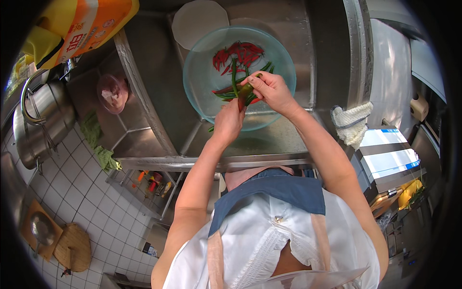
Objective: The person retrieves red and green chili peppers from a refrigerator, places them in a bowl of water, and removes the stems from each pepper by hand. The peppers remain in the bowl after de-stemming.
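A translucent round basin (195, 86) sits in the stainless steel sink. Small red chilies (249, 54) lie together at its far side, with longer green and dark red peppers (223, 94) nearer me. My left hand (228, 121) holds a greenish-red pepper (245, 94) by its lower part over the near side of the basin, and other peppers show around those fingers. At the pepper's stem end, my right hand (272, 89) pinches with thumb and forefinger. Whether the left hand also grips more peppers, I cannot tell.
A whitish lid-like disc (200, 23) lies behind the basin. The left sink compartment holds a pinkish bowl (112, 94). A green cloth (99, 141) hangs at the left edge, and a white towel (352, 121) at the right. A yellow-orange jug (86, 29) stands upper left, near the faucet (27, 97).
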The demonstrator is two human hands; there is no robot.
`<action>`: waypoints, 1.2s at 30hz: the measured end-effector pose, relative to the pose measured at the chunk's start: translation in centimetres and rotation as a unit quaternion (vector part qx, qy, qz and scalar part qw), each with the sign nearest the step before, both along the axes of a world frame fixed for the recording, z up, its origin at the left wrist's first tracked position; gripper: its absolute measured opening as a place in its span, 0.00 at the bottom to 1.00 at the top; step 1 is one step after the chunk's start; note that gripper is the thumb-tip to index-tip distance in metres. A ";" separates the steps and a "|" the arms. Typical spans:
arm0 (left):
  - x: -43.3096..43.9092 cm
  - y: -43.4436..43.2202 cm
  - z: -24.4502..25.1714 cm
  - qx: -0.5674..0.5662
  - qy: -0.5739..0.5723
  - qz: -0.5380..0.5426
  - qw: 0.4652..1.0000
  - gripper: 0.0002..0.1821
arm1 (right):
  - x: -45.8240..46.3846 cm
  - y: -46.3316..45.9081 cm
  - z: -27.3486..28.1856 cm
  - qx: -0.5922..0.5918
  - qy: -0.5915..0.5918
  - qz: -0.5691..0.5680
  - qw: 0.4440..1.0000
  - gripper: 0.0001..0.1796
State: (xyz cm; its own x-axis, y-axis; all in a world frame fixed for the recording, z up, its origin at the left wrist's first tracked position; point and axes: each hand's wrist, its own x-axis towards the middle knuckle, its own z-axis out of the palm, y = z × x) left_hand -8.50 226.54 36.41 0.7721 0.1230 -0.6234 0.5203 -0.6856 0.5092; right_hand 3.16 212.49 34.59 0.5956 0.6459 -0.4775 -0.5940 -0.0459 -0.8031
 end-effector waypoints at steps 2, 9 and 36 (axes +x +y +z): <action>-0.5 0.0 0.0 0.008 -0.026 -0.035 0.999 0.12 | -0.3 -0.5 0.3 0.030 0.100 0.002 0.995 0.16; -0.9 1.9 0.9 0.148 -0.199 -0.254 0.935 0.16 | -0.6 -3.2 0.7 0.047 0.156 0.036 0.986 0.13; -5.0 7.6 -5.8 -0.119 0.023 0.318 0.940 0.10 | 0.0 -4.6 -3.0 -0.098 -0.144 0.225 0.959 0.13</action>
State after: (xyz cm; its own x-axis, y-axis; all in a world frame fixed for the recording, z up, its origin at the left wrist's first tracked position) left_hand -13.48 234.14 30.61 0.5615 0.4041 -0.7221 0.8115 -0.0984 0.5759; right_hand 3.15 207.90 31.55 0.4040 0.7824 -0.4740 -0.2337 -0.4127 -0.8804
